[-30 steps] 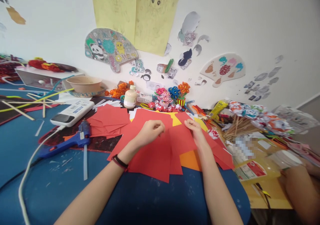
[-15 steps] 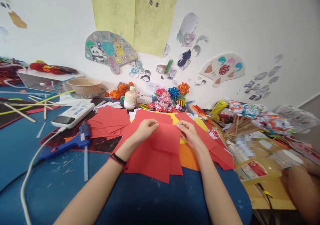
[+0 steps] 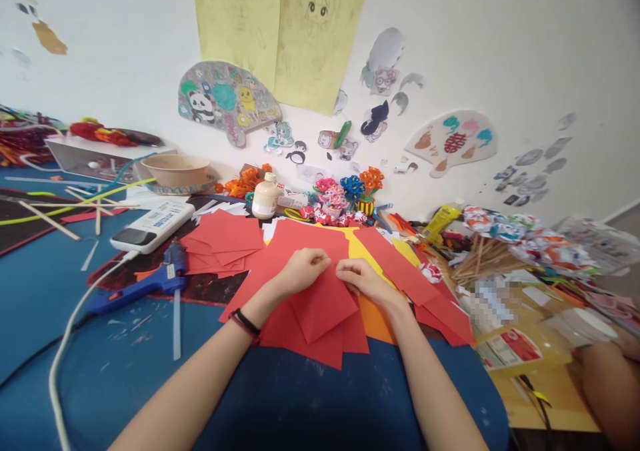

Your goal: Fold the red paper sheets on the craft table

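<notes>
Head view: small red square (image 3: 327, 314) hangs cornerwise over larger red sheets (image 3: 303, 234) on the blue surface (image 3: 265, 401). No crease visible; judged early stage, with loose red pieces (image 3: 227, 237) left. Wrists angled inward. Left hand (image 3: 303, 269): fingers apparently pinching its top. Right hand (image 3: 367, 282): fingers half-curled alongside; grip unclear.

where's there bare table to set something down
Blue tabletop shows at the near edge, between the left arm and right arm, before the red sheets; more shows between the white cord and left arm, nearer than the glue gun. The far side is crowded around the bottle and flowers.
</notes>
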